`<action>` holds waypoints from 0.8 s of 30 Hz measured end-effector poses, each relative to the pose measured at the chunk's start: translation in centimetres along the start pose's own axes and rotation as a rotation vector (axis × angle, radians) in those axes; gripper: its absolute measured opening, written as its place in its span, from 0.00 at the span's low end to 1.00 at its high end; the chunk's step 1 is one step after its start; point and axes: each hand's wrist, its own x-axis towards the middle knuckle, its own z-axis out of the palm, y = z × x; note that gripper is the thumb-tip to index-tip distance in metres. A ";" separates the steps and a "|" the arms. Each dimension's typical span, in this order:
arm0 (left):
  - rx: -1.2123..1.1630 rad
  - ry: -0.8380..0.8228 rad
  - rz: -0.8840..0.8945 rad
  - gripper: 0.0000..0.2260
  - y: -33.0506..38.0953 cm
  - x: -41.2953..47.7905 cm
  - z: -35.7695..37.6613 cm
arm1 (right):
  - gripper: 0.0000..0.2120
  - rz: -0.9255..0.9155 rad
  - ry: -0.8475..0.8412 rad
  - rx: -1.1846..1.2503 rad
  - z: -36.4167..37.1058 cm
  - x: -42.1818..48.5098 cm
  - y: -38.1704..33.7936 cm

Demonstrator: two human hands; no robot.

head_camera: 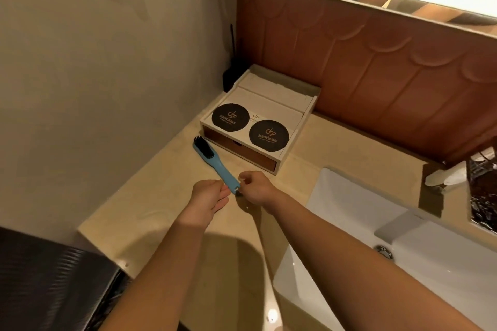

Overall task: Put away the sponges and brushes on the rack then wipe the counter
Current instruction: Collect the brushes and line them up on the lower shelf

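A blue brush [212,161] with black bristles lies on the beige counter [161,196], bristle end pointing to the far left, in front of the amenity box. My right hand [254,187] is curled at the handle's near end, fingertips touching it. My left hand [208,197] sits just left of the same end, fingers together against the handle. Whether either hand has lifted the brush I cannot tell. A dark wire rack [482,188] shows at the right edge.
A white and wood amenity box [295,131] with two black round coasters stands against the brown wall panel. A white sink [349,209] with a tap [446,179] lies to the right. A black brush holder [230,75] stands in the corner. A dark bin [48,277] is lower left.
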 end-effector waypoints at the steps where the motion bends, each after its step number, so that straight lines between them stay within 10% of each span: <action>1: -0.007 -0.011 -0.015 0.15 0.1 0.0 0.0 | 0.18 0.015 -0.015 0.031 0.0 0.0 -0.2; 13: -0.177 -0.175 0.005 0.15 -0.9 -2.3 -1.5 | 0.14 -0.174 -0.124 0.242 0.9 -3.8 -1.4; 24: 0.250 -0.163 0.329 0.03 -1.5 -8.6 -2.3 | 0.12 -0.094 -0.065 0.458 -4.0 -12.1 1.5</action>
